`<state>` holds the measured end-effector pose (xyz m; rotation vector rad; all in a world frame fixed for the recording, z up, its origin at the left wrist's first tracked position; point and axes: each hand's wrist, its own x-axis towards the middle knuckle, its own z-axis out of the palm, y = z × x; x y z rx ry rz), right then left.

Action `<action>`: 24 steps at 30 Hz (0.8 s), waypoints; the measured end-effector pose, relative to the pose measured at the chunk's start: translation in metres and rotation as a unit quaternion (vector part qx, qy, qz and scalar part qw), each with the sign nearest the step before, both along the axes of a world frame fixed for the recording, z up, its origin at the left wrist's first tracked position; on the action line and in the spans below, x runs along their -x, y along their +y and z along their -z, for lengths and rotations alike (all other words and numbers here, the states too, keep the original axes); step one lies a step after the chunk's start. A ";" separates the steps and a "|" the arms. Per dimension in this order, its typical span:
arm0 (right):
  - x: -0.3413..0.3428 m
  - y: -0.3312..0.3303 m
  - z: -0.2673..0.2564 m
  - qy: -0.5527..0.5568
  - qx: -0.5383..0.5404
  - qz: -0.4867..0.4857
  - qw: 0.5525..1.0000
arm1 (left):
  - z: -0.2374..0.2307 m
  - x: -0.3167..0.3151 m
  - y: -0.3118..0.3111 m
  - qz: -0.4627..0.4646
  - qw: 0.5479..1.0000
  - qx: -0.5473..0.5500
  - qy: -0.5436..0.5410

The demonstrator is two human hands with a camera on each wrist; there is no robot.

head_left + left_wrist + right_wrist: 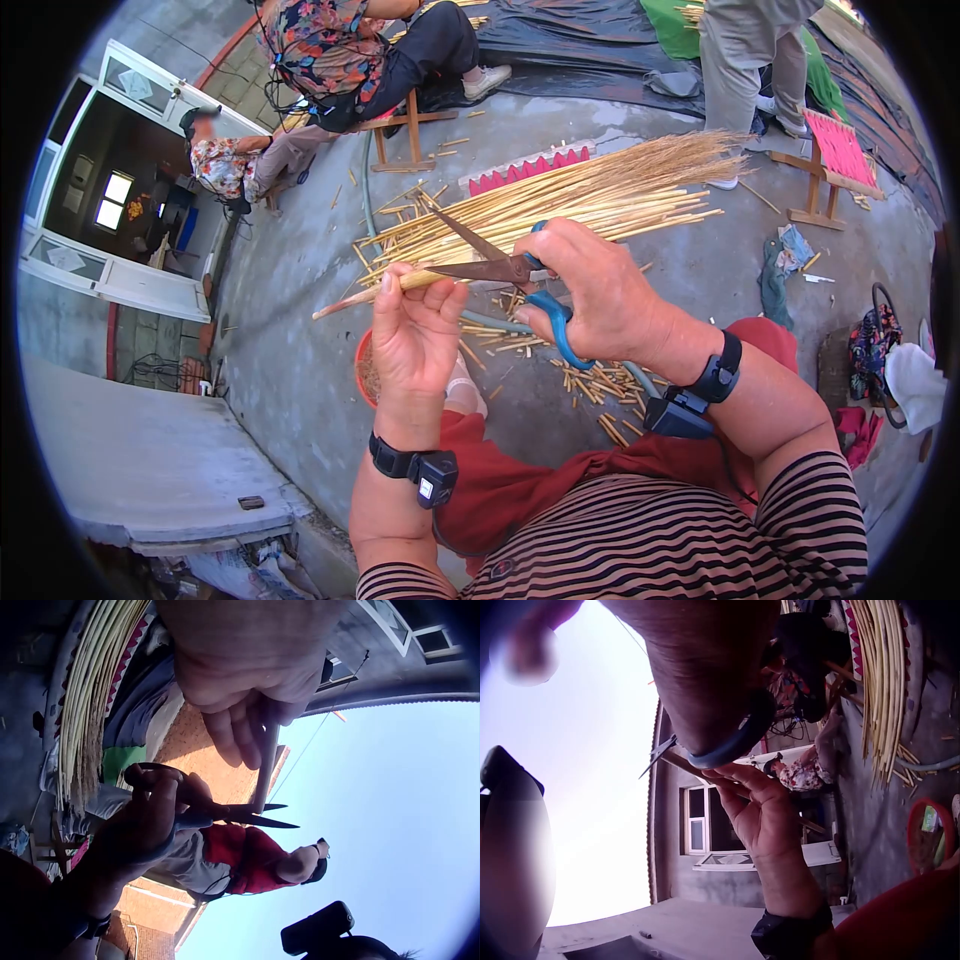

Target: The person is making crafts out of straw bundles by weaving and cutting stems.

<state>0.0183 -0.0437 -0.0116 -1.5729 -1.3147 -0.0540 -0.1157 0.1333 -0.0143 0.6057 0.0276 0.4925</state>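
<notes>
While short pieces [604, 386] are littering the floor [280, 345] and long stalks [540, 215] are awaiting cutting in the head view, work is apparently running partway; left hand [415, 340] fingers are pinching one yellow, reddish-tipped stalk [352, 302], right hand [605, 287] fingers gripping opened scissors [517, 268]. Left wrist: stalk end is meeting the blades [266, 820], seemingly uncut. Right wrist: stalk is showing dark, partly hidden.
</notes>
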 end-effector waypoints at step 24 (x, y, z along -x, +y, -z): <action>0.000 -0.002 0.004 0.290 0.022 -0.054 0.955 | -0.001 0.003 0.006 0.048 0.998 -0.034 -0.037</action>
